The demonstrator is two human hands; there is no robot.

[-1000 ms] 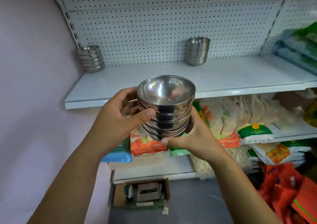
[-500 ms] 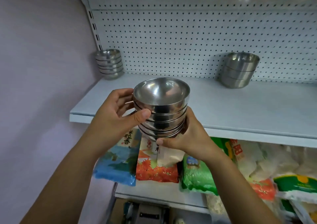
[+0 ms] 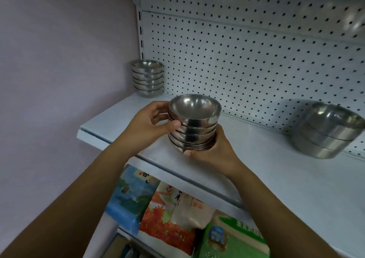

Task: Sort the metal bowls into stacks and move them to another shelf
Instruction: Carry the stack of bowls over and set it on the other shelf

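Fingers (image 3: 158, 117) of left hand (image 3: 147, 124) wrapped round bowl stack (image 3: 194, 126) side, right hand (image 3: 216, 153) cupping its base, at shelf (image 3: 276, 178) front.

The shelf (image 3: 276, 178) runs left to right, with the pegboard panel (image 3: 246, 60) behind it and the wall (image 3: 59, 60) at its left end. The corner stack (image 3: 147, 78) of bowls stands on the shelf at the rear left, against the panel. The wide stack (image 3: 325, 130) stands on the shelf at the right, near the panel. The held stack (image 3: 194, 123) is between them, nearer the front edge; contact with the shelf cannot be determined. The left hand (image 3: 150, 126) grips its left side. The right hand (image 3: 215, 153) cups its base from the front right. Below the shelf, packets (image 3: 173, 218) lie side by side.
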